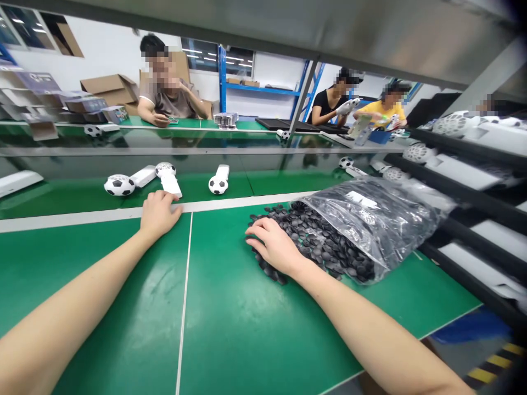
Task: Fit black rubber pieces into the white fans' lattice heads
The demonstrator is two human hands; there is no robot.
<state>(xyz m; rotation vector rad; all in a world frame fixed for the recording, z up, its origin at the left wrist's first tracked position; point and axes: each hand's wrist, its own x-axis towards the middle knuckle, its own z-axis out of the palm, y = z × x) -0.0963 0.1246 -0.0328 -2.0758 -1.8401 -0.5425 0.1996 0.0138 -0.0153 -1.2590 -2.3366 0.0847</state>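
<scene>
My left hand (160,214) reaches over the white rail at the far edge of the green table, thumb and fingers apart. Its fingertips are at the lower end of a white handheld device with a football-patterned round head (168,180); whether they touch it is hard to see. My right hand (274,244) rests on the left side of a heap of small black pieces (325,249), its fingers curved with a gap showing between thumb and forefinger. Black pieces spill from the mouth of a clear plastic bag (382,219) lying to the right.
On the green conveyor past the rail lie more football-headed devices (119,185), (218,185). Black racks (473,186) holding white parts stand at the right. Across the line, several people sit at work near cardboard boxes (109,88). A metal shelf (263,22) hangs overhead.
</scene>
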